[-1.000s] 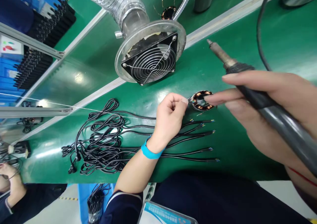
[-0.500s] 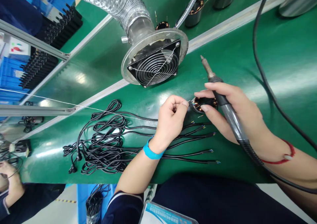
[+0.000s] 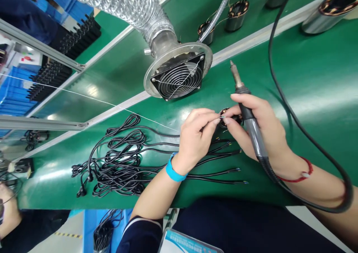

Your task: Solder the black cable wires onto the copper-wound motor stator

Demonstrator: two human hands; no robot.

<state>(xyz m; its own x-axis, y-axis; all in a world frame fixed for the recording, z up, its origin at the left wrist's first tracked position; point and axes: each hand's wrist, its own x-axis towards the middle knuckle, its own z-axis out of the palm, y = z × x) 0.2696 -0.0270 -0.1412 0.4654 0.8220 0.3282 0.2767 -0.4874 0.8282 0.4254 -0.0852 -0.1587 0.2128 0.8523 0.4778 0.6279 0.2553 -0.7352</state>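
Left hand point(image 3: 195, 135) pinching thin wire point(image 3: 222, 117), right hand point(image 3: 270, 135) gripping soldering iron point(image 3: 253, 129) — copper-wound ring point(image 3: 236, 118) behind, mostly hidden.

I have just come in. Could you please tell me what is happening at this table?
A person's right hand holds a soldering iron, its tip pointing away. The left hand pinches a fine wire, and the hands almost meet there, by a copper-wound ring on the green table. Black cables lie to the left, some running beneath the left arm.

Gripping a soldering iron point(image 3: 254, 130) in the right hand point(image 3: 270, 133). Pinching a fine wire point(image 3: 222, 117) with the left hand point(image 3: 196, 135), close to the right, at a copper-wound stator point(image 3: 236, 118). To the left: looped black cables point(image 3: 119, 172).
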